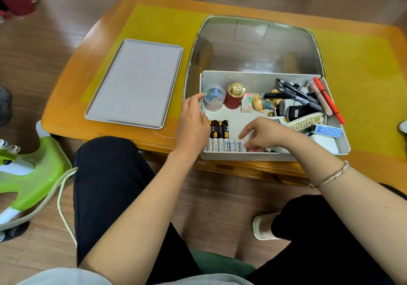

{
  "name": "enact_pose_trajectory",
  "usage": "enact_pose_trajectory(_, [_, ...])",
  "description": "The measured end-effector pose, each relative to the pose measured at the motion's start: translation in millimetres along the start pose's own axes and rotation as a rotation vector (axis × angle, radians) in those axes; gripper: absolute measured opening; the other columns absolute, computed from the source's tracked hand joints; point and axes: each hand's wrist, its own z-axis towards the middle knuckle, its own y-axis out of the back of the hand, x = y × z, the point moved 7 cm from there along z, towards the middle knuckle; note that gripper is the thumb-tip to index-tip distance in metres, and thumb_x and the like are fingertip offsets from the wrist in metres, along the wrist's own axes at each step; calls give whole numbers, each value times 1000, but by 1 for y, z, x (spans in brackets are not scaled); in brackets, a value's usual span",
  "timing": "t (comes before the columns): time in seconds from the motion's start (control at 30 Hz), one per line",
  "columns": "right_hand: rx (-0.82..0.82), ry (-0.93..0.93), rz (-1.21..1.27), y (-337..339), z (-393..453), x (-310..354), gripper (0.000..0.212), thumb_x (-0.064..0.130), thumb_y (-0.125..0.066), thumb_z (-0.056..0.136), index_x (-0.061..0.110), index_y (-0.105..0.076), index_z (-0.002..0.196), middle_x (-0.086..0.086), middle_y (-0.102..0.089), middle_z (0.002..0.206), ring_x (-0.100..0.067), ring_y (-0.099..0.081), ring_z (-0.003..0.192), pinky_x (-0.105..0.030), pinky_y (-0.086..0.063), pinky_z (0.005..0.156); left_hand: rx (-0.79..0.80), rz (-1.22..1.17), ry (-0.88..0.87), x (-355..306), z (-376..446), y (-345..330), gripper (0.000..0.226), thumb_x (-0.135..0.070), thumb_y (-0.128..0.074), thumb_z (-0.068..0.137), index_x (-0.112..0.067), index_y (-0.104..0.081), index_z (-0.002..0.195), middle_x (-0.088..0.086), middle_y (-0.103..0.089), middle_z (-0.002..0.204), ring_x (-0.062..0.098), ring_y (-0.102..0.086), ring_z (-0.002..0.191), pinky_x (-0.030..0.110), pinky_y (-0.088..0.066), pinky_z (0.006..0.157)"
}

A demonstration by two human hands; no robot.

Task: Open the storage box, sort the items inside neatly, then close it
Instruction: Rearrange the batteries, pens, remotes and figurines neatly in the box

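The white batteries (pixel 226 145) in the box have black letters on their sides. They look like "Heybrig", but the end is hard to see. Other labels are too small to read.
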Motion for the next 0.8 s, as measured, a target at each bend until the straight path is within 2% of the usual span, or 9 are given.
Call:
enact_pose_trajectory(0.1, [-20, -25, 46, 6, -3, -2, 31, -1, -67, 83, 14, -59, 109, -13, -73, 75, -21, -70, 63, -30, -59, 63, 3, -3, 0, 0, 0, 0, 42, -2, -46, 96, -16, -42, 135, 3, -41, 140, 14, -46, 123, 15, -41, 88])
enact_pose_trajectory(0.2, [27, 53, -45, 4, -7, 2, 33, -1, -64, 84, 12, -60, 114, -2, -72, 72, -9, -66, 57, -22, -54, 56, 3, -6, 4, 1, 0, 0, 42, -2, -46, 96, -16, -42, 135, 3, -41, 139, 14, -46, 123, 15, -41, 88])
enact_pose_trajectory(0.27, [37, 101, -93, 3, -11, 4, 35, -2, -63, 85, 12, -60, 116, 0, -73, 77, -10, -66, 62, -22, -54, 57, 6, -15, 6, 1, 0, -1, 42, -2, -46, 96, -16, -42, 135, 3, -41, 139, 14, -46, 123, 15, -41, 88])
enact_pose_trajectory(0.37, [-101, 164, -127, 19, -16, 5, 29, -3, -60, 85, 13, -63, 109, -4, -72, 76, -12, -64, 56, -16, -51, 50, 9, -19, 0, 1, 0, -1, 42, -2, -46, 95, -16, -42, 135, 3, -41, 139, 14, -46, 123, 15, -41, 89])
enact_pose_trajectory(0.43, [-161, 222, -250, 31, -20, 6, 22, 4, -68, 81, 12, -68, 101, 2, -67, 73, -7, -60, 55, -12, -44, 50, 5, -18, -7, 1, 0, 0, 42, -1, -46, 95, -16, -42, 135, 3, -42, 138, 14, -45, 124, 15, -40, 90])
enact_pose_trajectory(0.53, [-138, 249, -487, 34, -23, 4, 23, 13, -76, 75, 16, -72, 97, 7, -64, 78, -10, -57, 72, -19, -39, 65, 3, -20, -6, 1, 1, 0, 42, -1, -46, 95, -15, -43, 135, 3, -42, 138, 15, -45, 124, 17, -42, 91])
enact_pose_trajectory(0.67, [-41, 219, -673, 23, -20, -7, 31, 10, -68, 78, 20, -68, 108, 1, -66, 106, -19, -60, 100, -27, -48, 84, 2, -16, -5, 1, 0, -1, 42, -2, -47, 95, -16, -43, 134, 3, -42, 138, 14, -46, 123, 15, -41, 89])
enact_pose_trajectory(0.8, [-41, 273, -867, 16, -14, -8, 26, 12, -60, 82, 25, -64, 104, 0, -57, 109, -22, -57, 100, -26, -41, 73, 5, -16, -8, 1, 1, 0, 42, -1, -47, 95, -16, -43, 134, 3, -42, 137, 14, -46, 123, 17, -43, 91])
